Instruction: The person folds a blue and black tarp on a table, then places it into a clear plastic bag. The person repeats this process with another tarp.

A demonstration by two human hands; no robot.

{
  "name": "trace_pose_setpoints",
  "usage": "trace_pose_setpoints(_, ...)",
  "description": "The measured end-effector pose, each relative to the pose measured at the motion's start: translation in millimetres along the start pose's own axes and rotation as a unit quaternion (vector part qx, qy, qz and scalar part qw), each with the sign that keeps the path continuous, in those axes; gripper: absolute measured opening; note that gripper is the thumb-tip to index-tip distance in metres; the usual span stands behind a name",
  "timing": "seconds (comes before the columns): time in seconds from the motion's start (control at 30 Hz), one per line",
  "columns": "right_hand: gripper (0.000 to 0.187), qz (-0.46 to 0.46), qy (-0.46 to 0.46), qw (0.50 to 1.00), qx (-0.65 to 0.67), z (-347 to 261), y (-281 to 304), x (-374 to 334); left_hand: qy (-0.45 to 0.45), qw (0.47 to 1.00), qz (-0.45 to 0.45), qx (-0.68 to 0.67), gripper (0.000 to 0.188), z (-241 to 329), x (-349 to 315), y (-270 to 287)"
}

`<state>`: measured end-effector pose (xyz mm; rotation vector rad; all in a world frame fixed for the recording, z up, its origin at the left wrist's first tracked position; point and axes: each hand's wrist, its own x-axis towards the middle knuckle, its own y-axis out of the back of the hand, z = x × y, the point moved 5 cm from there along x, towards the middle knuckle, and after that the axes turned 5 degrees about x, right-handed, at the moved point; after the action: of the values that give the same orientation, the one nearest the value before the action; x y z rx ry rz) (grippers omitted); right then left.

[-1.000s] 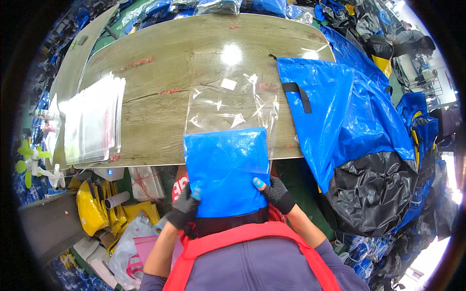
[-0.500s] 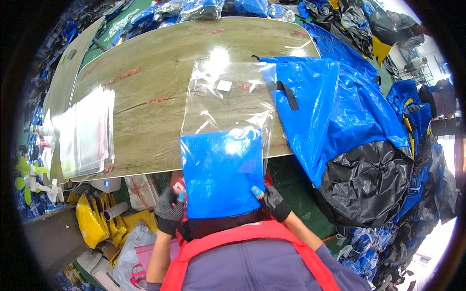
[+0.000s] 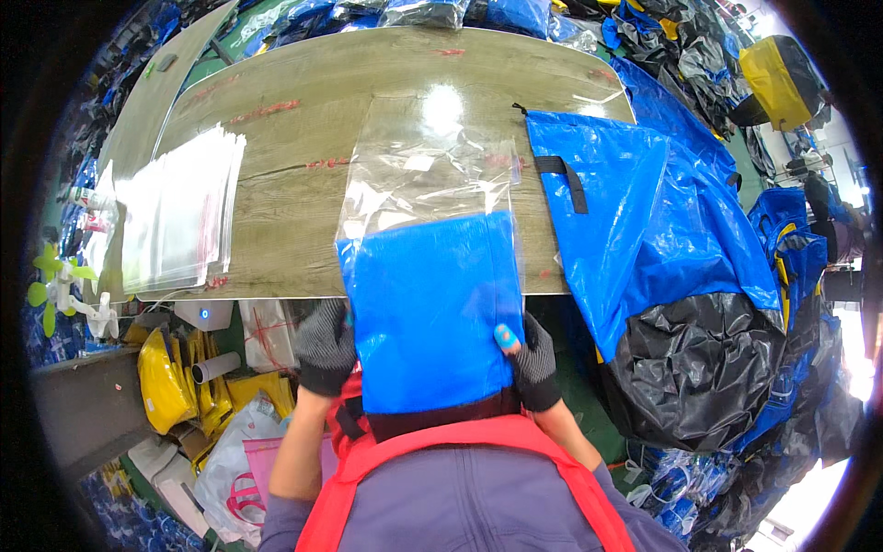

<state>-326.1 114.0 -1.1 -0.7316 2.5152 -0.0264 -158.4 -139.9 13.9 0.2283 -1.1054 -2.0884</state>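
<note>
In front of me is a folded blue bag (image 3: 432,313) with a black band along its near edge. Its far part lies inside a clear plastic bag (image 3: 428,193), which stretches over the table's front edge; how far down the plastic reaches is hard to see. At its left edge is my left hand (image 3: 325,348) in a grey-and-black fingerless glove, closed on it with the fingertips mostly hidden. On the right edge my right hand (image 3: 533,363), gloved alike, presses its thumb on top, fingers underneath.
Clear plastic bags (image 3: 184,212) are stacked on the left of the wood-patterned table (image 3: 285,212). A large blue-and-black bag (image 3: 653,212) drapes over the right side. Yellow pieces (image 3: 170,382) and a small green fan (image 3: 55,285) are at lower left. Packed blue bags (image 3: 423,11) line the far edge.
My view has shifted, so the table sits higher and further right. The folded bag now lies slightly tilted, and my left hand has moved forward along its edge. Both hands keep their hold.
</note>
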Motion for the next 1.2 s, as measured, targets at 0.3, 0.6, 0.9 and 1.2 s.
trace_pose_setpoints(0.3, 0.071, -0.133, 0.010, 0.991, -0.029, -5.6, -7.2, -18.1, 0.223, 0.845, -0.194, -0.445, 0.030, -58.2, -8.9, -23.1)
trace_pose_setpoints(0.6, 0.081, -0.144, 0.028, 0.979, -0.143, 45.8, -2.8, -42.7, 0.248, 0.822, -0.340, -0.384, 0.100, 5.7, -59.5, -9.6)
trace_pose_setpoints(0.9, 0.062, -0.252, -0.047, 0.963, -0.085, -18.1, -5.2, 18.3, 0.261, 0.860, -0.299, -0.322, 0.076, -11.8, -77.1, -27.9)
trace_pose_setpoints(1.2, 0.077, -0.269, -0.027, 0.961, -0.059, -22.2, -38.6, -37.9, 0.237, 0.825, -0.279, -0.431, 0.091, -6.5, -34.4, -25.1)
